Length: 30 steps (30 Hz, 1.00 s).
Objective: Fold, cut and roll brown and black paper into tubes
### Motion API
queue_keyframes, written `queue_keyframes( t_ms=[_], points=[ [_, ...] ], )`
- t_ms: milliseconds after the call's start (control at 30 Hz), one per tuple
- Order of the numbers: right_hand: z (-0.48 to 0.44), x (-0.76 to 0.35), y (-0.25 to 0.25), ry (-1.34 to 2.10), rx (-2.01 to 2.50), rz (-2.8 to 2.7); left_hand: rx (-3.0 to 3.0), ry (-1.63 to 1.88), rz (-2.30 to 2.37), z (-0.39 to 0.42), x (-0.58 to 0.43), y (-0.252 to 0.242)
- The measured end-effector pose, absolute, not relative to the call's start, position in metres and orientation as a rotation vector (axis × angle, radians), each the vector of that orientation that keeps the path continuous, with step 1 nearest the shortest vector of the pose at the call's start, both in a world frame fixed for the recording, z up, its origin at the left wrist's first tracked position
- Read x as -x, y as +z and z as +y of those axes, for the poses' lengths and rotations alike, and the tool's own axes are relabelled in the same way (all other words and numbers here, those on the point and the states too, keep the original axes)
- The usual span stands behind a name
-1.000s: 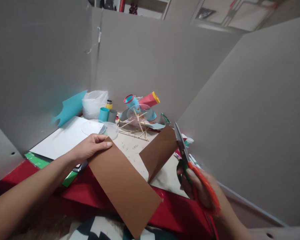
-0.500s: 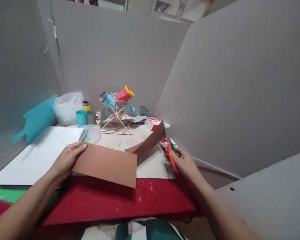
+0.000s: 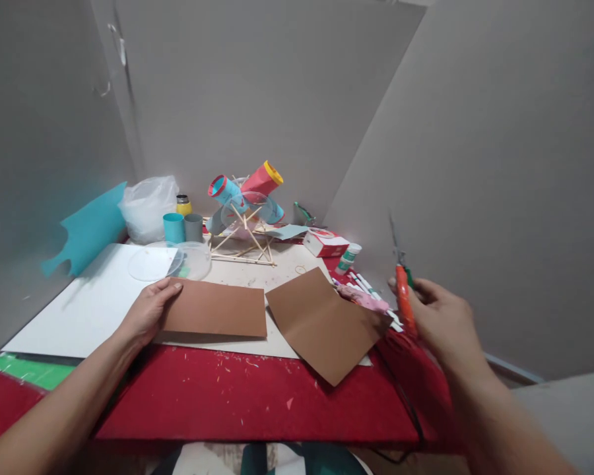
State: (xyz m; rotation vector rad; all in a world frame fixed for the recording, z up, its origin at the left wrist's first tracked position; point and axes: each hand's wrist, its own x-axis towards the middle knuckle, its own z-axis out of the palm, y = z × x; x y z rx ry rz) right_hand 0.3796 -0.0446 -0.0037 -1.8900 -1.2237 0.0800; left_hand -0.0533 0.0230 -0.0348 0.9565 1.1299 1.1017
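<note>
My left hand pinches the left end of a brown rectangular sheet of card, thumb on top, above the table's front part. To its right a second brown piece of card with a crease lies tilted near the table's front edge, apart from both hands. My right hand is closed round the orange and green handles of a pair of scissors. Their blades point upward, away from the card, and look closed. Some of the right fingers are hidden behind the handles.
A stick frame with coloured paper tubes stands at the back. Nearby are cups, a plastic bag, clear lids, a white sheet, a red-and-white box and markers. Grey panels enclose the red table.
The right-hand piece of card has come apart from the scissors and dropped to the table. My right hand has moved right with the scissors. My left hand still holds its card, now flatter.
</note>
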Motion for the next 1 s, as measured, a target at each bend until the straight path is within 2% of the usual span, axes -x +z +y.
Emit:
queue_keyframes(
  t_ms=[300,533,1000],
  points=[
    [0.041,-0.361,0.028,0.015,2.474,-1.714,-1.037,0.930,1.086,0.019,0.054,-0.041],
    [0.096,-0.356,0.015,0.077,2.544,-1.906,-1.048,0.869,1.110,0.016,0.054,-0.047],
    [0.125,-0.373,0.006,0.106,2.485,-2.010,-1.084,0.799,1.151,0.014,0.051,-0.040]
  ],
)
